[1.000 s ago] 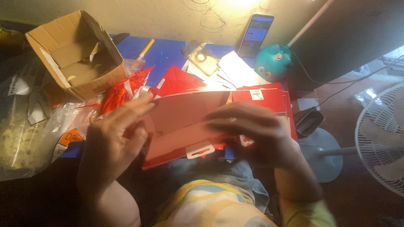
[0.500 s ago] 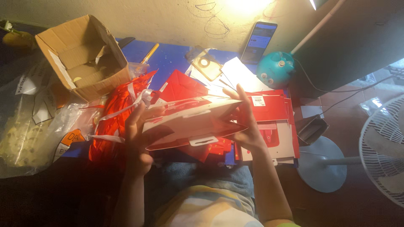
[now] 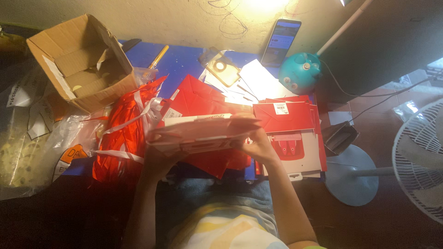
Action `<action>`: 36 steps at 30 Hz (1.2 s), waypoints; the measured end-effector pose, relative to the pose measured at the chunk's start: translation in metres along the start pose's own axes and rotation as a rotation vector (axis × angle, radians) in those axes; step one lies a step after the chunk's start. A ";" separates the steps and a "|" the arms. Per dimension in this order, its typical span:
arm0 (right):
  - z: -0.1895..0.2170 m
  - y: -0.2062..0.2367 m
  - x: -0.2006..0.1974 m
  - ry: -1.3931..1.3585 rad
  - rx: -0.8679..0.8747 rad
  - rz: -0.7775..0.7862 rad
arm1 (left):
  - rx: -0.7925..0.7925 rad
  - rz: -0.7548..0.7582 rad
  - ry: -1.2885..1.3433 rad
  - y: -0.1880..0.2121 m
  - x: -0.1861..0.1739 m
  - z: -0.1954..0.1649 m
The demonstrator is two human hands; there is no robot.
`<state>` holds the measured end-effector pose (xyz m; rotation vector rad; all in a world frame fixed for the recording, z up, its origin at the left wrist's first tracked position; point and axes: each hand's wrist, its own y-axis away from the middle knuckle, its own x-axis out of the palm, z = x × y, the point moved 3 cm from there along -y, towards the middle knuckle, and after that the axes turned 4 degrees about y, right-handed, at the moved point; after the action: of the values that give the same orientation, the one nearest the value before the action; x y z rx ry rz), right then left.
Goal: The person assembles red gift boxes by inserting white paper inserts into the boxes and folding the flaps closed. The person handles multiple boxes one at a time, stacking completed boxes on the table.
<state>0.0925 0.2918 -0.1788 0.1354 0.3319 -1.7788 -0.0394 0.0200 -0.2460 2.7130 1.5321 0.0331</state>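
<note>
Both hands grip flat red carton [image 3: 198, 133]: left hand [image 3: 159, 159] beneath, right hand [image 3: 258, 145] at end

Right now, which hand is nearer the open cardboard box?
Left. The left hand grips the flat red carton just below-right of the cardboard box; the right hand holds the carton's far end.

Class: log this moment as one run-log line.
left hand: grips red card box | right hand: grips its other end | box: held above blue table
</note>
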 end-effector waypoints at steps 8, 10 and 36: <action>0.004 -0.005 0.008 -0.056 0.096 -0.024 | 0.082 0.004 0.000 0.003 0.009 -0.045; -0.004 -0.006 0.009 0.092 0.268 -0.037 | 0.167 -0.042 -0.072 0.002 0.010 -0.050; -0.019 0.007 0.000 -0.175 -0.194 -0.313 | 0.400 0.024 0.212 0.013 0.002 -0.078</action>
<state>0.0974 0.2964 -0.1976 -0.2213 0.4137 -2.0382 -0.0293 0.0159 -0.1674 3.1238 1.7246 0.0165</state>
